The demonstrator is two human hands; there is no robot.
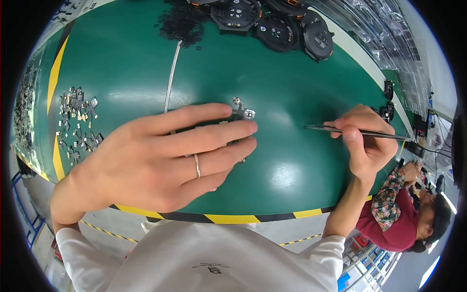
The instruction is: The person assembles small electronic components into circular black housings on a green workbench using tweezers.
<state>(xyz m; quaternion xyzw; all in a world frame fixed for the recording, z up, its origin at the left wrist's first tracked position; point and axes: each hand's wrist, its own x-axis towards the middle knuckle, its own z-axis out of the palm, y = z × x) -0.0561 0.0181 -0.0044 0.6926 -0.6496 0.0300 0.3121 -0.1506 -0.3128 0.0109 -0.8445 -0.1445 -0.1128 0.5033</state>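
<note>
Left hand (pixel 160 151): palm down, center-left of frame, fingers stretched out with slight gaps, laid over a small electronic part (pixel 249 114) near mid-frame. The part's silver-and-white square end sticks out just past the index and middle fingertips, with a second small end a bit above and left of it; the rest is under the fingers, bits showing between them. Can't tell if the fingertips press on it or just cover it. Right hand (pixel 372 138): right of center, fingers and thumb clamped on dark tweezers (pixel 315 127), tips pointing left, well apart from the part, bare green counter (pixel 284 92) between. Can't tell if the tweezer tips meet. Loose small parts (pixel 77 108) scattered at left of frame, beyond the left wrist. Thin pale strip (pixel 172 73) runs from the left hand's fingers up to a heap of tiny black pieces (pixel 182 24), top center-left. Round black housings (pixel 276 31) grouped at top, right of that heap. Co-worker in a red top (pixel 396 219), lower right.
</note>
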